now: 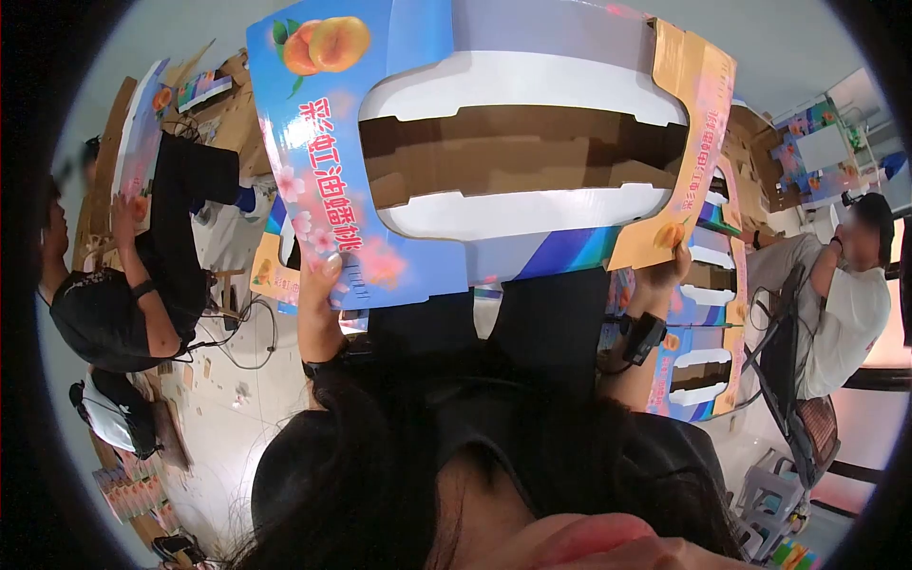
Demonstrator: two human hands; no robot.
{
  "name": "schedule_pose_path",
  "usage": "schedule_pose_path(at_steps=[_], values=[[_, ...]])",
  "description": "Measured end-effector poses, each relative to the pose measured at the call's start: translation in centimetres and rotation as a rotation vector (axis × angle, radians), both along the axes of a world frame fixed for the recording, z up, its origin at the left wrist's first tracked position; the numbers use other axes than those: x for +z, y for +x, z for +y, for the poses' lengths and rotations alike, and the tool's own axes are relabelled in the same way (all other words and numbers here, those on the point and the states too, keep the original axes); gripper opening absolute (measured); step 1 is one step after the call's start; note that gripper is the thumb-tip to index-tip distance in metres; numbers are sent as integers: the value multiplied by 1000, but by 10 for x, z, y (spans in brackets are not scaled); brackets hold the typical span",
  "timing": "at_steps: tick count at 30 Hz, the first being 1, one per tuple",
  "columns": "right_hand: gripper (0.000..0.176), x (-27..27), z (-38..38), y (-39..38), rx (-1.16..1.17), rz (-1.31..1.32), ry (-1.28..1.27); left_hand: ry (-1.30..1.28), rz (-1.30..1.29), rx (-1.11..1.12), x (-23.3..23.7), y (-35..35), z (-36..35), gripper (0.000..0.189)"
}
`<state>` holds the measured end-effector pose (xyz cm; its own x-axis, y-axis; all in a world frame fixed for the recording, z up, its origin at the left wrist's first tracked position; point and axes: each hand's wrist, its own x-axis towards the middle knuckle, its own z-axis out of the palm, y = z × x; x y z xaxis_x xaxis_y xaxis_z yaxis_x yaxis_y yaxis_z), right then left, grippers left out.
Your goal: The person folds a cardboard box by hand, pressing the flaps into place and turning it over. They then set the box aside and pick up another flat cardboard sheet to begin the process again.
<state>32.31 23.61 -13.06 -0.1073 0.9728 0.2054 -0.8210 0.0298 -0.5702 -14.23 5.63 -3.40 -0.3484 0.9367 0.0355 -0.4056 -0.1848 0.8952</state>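
A large printed cardboard box (418, 261) is held up in front of me, blue at the left end and orange at the right, with peach pictures. Its wide cut-out shows a brown inside with white edges. My left hand (321, 285) grips the lower left corner, the thumb on the printed face. At the lower right corner my right hand (665, 274) holds the orange end, its fingers mostly behind the board.
Similar boxes (698, 366) are stacked at my right. A person in black (104, 313) handles a box panel at the left. Another person in white (845, 313) sits at the right on a chair (788, 380). Cables lie on the floor at left.
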Motion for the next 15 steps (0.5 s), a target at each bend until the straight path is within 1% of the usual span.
schedule_pose_path(at_steps=[2,5,7,11,13,14,15], values=[[60,3,-1,-1,22,2,-3,11,26,-17,-6,-8,-1,89],[59,1,3,-5,-30,19,51,-10,55,-23,-4,-9,-3,88],[60,2,-1,-6,-49,-11,-1,-64,71,-32,2,-9,-7,87],[60,19,-12,-12,-44,2,-80,-24,56,41,1,-3,-4,83],[61,17,-10,-16,-146,-35,-116,-21,31,85,1,1,-3,81],[62,15,-8,-17,-197,-53,-135,5,45,104,1,3,-2,73],[64,12,-6,-14,-135,-26,-117,34,59,123,2,6,2,66]])
